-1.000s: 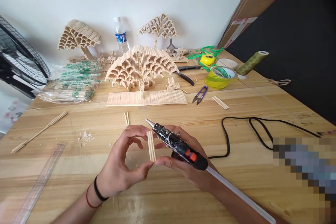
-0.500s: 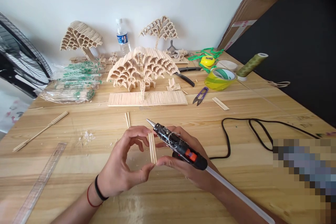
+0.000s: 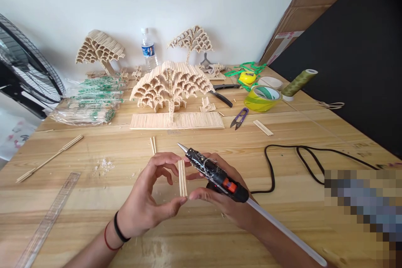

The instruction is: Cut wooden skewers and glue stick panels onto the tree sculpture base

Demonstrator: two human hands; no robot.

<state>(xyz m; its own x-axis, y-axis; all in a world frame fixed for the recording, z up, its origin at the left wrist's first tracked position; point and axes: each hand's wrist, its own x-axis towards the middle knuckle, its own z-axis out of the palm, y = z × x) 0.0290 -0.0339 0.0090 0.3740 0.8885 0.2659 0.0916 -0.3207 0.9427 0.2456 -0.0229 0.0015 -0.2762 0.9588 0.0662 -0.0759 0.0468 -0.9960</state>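
Note:
My left hand (image 3: 153, 192) pinches a short row of wooden sticks (image 3: 182, 178) by its two ends, thumb at the near end and a finger at the far end. The sticks lie side by side, held above the table. In my right hand (image 3: 226, 201) is a black hot glue gun (image 3: 216, 175) with a red-orange switch and a long white glue stick out of its back. Its metal nozzle points up and left, beyond the far end of the sticks. My right thumb is just beside the sticks' near end. The gun hides part of my right fingers.
A stick-built tree model (image 3: 171, 88) on a slatted base stands ahead. Purple snips (image 3: 239, 118), yellow tape (image 3: 262, 99) and a green thread spool (image 3: 300, 83) lie to the right. A clear ruler (image 3: 50, 217), bagged sticks (image 3: 88, 102) and a fan (image 3: 28, 63) are leftward. A black cord (image 3: 273, 167) loops rightward.
The view has tilted slightly, so the table things sit a little lower. My right thumb has drawn slightly away from the sticks. Both holds are otherwise the same.

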